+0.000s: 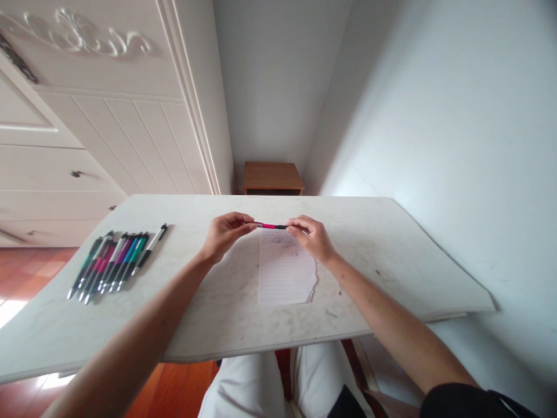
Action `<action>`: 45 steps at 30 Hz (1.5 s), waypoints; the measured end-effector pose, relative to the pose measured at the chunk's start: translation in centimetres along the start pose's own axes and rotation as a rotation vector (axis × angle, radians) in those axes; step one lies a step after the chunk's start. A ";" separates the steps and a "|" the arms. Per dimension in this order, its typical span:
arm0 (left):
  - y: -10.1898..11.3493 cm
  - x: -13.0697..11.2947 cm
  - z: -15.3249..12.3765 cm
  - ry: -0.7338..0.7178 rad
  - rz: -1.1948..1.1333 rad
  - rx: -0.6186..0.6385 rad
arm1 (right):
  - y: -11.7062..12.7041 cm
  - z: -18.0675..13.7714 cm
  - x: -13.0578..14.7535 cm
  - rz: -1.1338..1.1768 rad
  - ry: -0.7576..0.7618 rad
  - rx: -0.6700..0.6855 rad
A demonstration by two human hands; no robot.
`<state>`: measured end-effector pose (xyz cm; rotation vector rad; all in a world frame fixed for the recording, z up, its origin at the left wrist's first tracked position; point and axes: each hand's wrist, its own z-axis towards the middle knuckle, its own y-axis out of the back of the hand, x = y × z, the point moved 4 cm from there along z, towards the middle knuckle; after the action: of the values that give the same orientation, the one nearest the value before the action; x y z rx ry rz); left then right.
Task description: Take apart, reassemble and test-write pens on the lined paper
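A pink and black pen lies level between my two hands, over the top edge of a sheet of paper. My left hand pinches one end of it, and my right hand pinches the black end. Fingertips hide both ends of the pen. Beneath, the torn-edged lined paper rests on the table, with scribbles along its upper part. Off to the left, several pens in green, pink, purple, white and blue lie side by side. One white and black pen sits at the right of that group.
The white table has small dark specks on its right side. A pale cabinet stands at the left, and a bare wall runs along the right. Behind the table is a small brown wooden stand.
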<state>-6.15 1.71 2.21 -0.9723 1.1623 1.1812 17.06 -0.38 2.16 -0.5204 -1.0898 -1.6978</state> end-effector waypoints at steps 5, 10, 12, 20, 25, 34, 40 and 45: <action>-0.1 0.3 0.0 0.014 -0.068 -0.021 | 0.0 0.0 0.3 0.017 -0.015 -0.001; -0.2 0.1 -0.1 0.022 -0.090 -0.009 | -0.1 0.0 0.3 0.028 -0.047 0.007; -0.2 0.1 -0.2 0.034 -0.104 0.003 | -0.1 0.0 0.2 0.063 -0.084 0.008; -0.6 -0.6 -0.2 -0.023 -0.065 0.036 | -0.4 0.0 -0.1 0.205 -0.217 0.010; -0.5 -0.3 -0.2 -0.024 0.034 0.007 | -0.4 0.0 0.3 0.185 -0.212 0.001; -0.6 -0.4 -0.2 -0.004 0.095 0.056 | -0.3 -0.1 -0.1 0.110 -0.151 -0.022; -0.1 0.6 0.1 -0.047 0.129 0.016 | -0.1 -0.1 0.0 0.085 -0.125 -0.036; 0.3 0.5 0.2 -0.100 0.224 -0.031 | 0.2 0.0 0.5 0.023 -0.034 -0.005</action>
<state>-6.38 1.98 1.72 -0.8113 1.1974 1.4139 17.01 -0.63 2.63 -0.5645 -1.1001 -1.6780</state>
